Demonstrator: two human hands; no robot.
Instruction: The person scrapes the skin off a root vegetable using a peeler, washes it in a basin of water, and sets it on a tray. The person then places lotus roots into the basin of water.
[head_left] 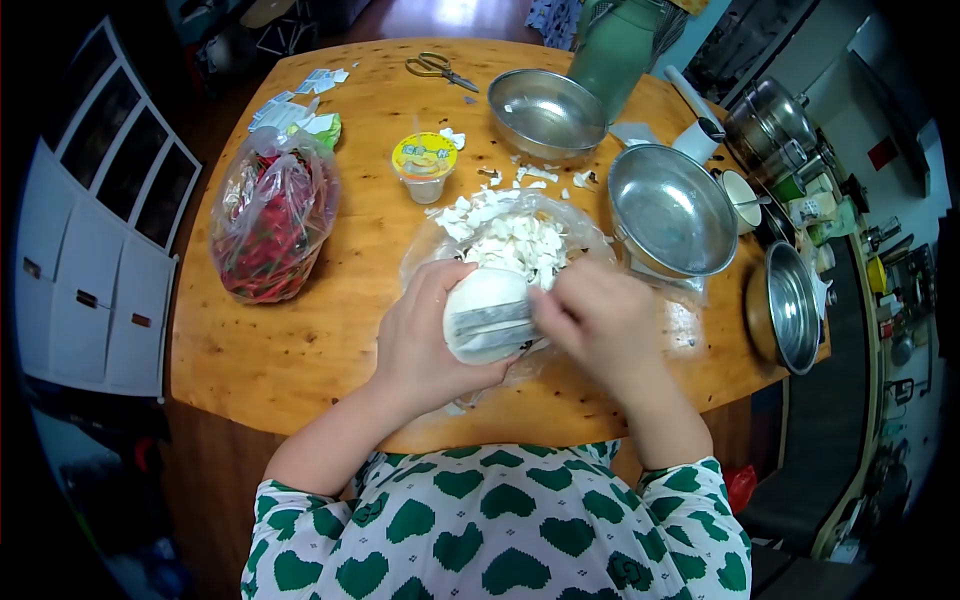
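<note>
Left hand [422,325] holds one white lump [480,290], right hand [605,318] one tool [492,325].

Cup [426,189]: whitish, yellow lid [425,153] with a multicolour print. Left of cup: clear bag [275,215], contents red with green streaks. Right of cup: 3 metal bowls [672,210], all silver; jar [612,55], muted green. Beyond cup: scissors [440,72], brass-yellow handles, grey blades. Nearer side of cup: shreds [515,240], white; round piece [468,292], white; tool [490,325] over it, grey. Farther that way: shirt [500,540], white, dark green hearts. Under cup: table [330,340], orange-brown, dark knots.
</note>
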